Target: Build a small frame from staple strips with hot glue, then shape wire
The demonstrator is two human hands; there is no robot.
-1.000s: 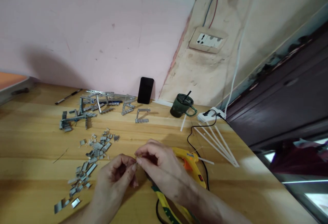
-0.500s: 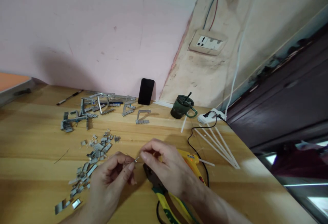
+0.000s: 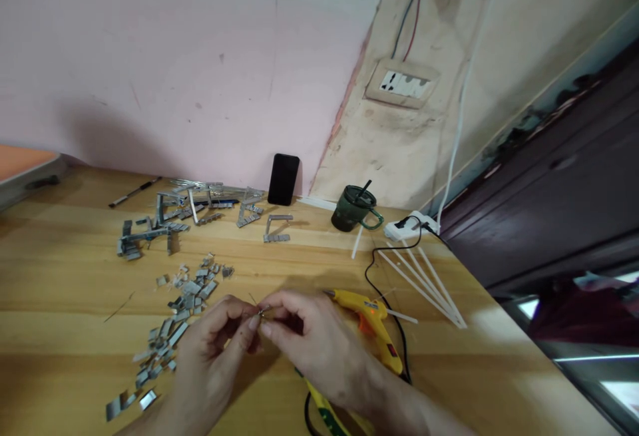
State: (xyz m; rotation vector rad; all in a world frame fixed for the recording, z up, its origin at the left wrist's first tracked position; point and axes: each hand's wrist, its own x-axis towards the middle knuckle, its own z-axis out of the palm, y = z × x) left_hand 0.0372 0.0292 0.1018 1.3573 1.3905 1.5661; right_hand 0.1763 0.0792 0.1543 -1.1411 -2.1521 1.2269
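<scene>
Staple piece (image 3: pixel 264 309), a tiny glint of bent silver metal, sits pinched between our two hands above the wooden table (image 3: pixel 60 289), near its front edge. Our left hand (image 3: pixel 214 349) curls narrow, thumb and forefinger closed on the piece from the left; our right hand (image 3: pixel 314 343) meets it fingertip to fingertip, its fingers also drawn tight on the same sliver. It is too small for us to tell its exact shape.

Just left of our left hand we see a loose scatter of short staple strips (image 3: pixel 184 296), flat, grey and shiny, trailing down toward the table's near edge. Farther back lie longer staple bars (image 3: pixel 164 219), some joined into angular frames, and one small squared bracket shape (image 3: pixel 277 226) standing apart from them. A thin dark pen (image 3: pixel 134 192) lies near the wall behind them.

Just right of our right hand rests a yellow glue gun (image 3: pixel 367 316) with an orange trigger, its plastic body smooth and its black cord (image 3: pixel 372 266) looping back to a white power strip (image 3: pixel 412 226). Beside the cord we see several pale, slender glue sticks (image 3: pixel 424 283) fanned out on the wood. A dark green mug (image 3: pixel 354 208) with a lid and straw stands near the wall, and a black phone (image 3: pixel 283 178) leans upright against the pink plaster. The table is warm, varnished, planked timber with visible grain.
</scene>
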